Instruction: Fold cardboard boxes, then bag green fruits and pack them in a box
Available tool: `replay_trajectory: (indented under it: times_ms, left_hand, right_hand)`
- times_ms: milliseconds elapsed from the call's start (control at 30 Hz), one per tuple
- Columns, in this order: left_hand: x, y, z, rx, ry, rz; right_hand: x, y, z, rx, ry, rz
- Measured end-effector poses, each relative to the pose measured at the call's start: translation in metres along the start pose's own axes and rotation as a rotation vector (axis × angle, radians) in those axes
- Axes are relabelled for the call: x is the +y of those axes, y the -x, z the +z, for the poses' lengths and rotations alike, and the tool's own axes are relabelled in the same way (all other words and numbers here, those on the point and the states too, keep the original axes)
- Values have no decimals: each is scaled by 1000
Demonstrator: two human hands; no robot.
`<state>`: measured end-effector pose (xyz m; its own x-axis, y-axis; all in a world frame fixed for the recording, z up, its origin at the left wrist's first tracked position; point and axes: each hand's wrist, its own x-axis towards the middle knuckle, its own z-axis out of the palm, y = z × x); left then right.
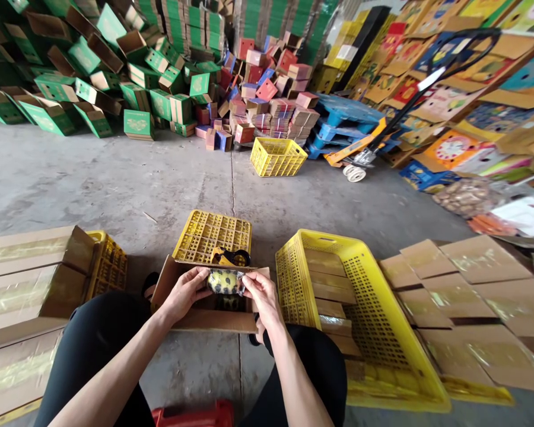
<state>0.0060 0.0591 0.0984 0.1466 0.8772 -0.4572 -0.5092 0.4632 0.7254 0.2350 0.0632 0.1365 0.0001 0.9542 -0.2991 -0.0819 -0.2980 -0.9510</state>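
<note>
Between both hands I hold a small clear-wrapped packet (225, 281), yellow with black spots; what is inside I cannot make out. My left hand (187, 292) pinches its left end, and my right hand (258, 292) grips the right end. Just beneath is an open cardboard box (204, 321), with another dark and yellow packet (230, 303) partly visible inside. Behind the box, a black and yellow tape dispenser (231, 256) rests on an upturned yellow crate (214, 230).
To my right stands a yellow crate (382, 296) with cardboard boxes inside, and stacked taped boxes (471, 284) beyond it. More boxes (22, 279) are stacked at left. Ahead are a yellow basket (279, 158), a pallet jack (360, 151) and heaped green cartons (137, 123).
</note>
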Motion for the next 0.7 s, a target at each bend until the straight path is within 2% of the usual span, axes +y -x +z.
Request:
replay_trajectory:
  times_ms: [100, 167, 333, 533, 700]
  left_hand:
    - [1, 1, 1, 5, -41, -202]
    - [1, 2, 2, 6, -51, -283]
    - [3, 4, 2, -41, 9, -219]
    - [3, 3, -4, -69, 48, -133]
    - [6, 7, -2, -129, -18, -92]
  right_hand:
    - [2, -2, -2, 1, 61, -25]
    - [2, -3, -3, -10, 99, -50]
    - [-4, -2, -1, -106, 110, -90]
    - [-5, 0, 0, -204, -24, -39]
    - [-2, -2, -2, -173, -100, -18]
